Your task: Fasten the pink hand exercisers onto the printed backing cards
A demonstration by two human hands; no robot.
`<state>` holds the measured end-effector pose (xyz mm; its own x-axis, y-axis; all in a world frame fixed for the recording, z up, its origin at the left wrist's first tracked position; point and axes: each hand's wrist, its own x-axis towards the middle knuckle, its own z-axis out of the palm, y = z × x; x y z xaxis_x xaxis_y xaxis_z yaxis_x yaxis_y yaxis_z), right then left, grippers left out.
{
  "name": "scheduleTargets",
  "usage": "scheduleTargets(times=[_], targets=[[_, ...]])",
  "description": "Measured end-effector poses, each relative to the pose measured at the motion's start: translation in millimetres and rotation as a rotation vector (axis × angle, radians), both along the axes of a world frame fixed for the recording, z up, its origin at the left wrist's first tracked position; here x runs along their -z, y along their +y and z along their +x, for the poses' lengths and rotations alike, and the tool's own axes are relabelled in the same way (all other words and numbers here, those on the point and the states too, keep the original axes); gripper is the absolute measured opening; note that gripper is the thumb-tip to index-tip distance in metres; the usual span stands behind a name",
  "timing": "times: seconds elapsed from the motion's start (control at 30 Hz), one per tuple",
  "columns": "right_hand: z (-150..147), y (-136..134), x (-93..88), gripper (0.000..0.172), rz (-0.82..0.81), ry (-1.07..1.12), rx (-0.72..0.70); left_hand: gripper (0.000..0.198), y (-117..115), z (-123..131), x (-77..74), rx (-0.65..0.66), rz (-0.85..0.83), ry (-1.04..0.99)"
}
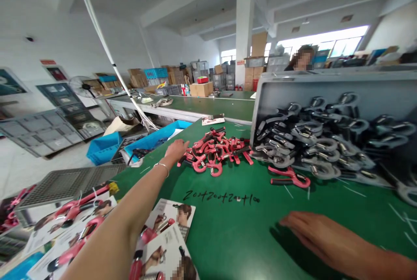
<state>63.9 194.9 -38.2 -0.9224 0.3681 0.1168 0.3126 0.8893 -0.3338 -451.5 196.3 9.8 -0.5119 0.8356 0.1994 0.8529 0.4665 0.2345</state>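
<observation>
My left hand (176, 150) reaches to the left edge of a heap of pink and black hand grips (216, 149) on the green table (228, 228). Its fingertips are at the heap, and whether they hold a grip is too small to tell. Over the table at the lower right is my right hand (312, 232), palm down, fingers stretched out together, holding nothing. A single pink grip (289, 176) lies between the heap and a grey crate. Printed cards (171, 249) with pink grips lie below my left forearm.
The tilted grey crate (257, 110) at the right holds many grey and black grips (312, 136). Blue bins (104, 147) stand left of the table. A person (301, 58) is behind the crate. More carded grips (76, 228) lie lower left.
</observation>
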Motion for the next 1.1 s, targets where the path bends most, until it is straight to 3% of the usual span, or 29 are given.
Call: scheduleTargets(times=[0.07,0.17,0.3,0.43,0.53,0.7,0.93,1.1], targets=[[-63.0,24.6,-24.2,0.031,0.038,-0.012,-0.084,0.05,15.7,-13.9,5.4,0.003,-0.038,-0.004],[-154.0,61.9,-40.8,0.03,0.153,0.061,-0.124,0.056,39.4,-30.8,15.3,0.028,-0.079,-0.025],[-245.3,108.5,-33.7,0.029,0.397,-0.037,-0.054,0.06,69.1,-43.5,40.9,0.095,-0.139,-0.08],[-291.8,141.5,-11.9,0.045,0.426,-0.234,0.081,0.071,87.3,-44.4,75.0,0.12,-0.198,-0.137],[-306.2,152.9,-2.7,0.053,0.392,-0.321,0.107,0.076,88.1,-40.8,87.7,0.091,-0.202,-0.142],[-305.6,145.0,-5.0,0.043,0.381,-0.391,0.118,0.067,74.8,-26.8,82.9,0.069,-0.189,-0.13],[-271.4,107.6,5.2,0.04,0.39,-0.291,0.167,0.066,51.7,6.6,74.8,0.067,-0.152,-0.122],[-233.3,102.9,7.5,0.045,0.329,-0.272,0.136,0.065,22.9,32.7,73.7,0.153,-0.156,-0.151]])
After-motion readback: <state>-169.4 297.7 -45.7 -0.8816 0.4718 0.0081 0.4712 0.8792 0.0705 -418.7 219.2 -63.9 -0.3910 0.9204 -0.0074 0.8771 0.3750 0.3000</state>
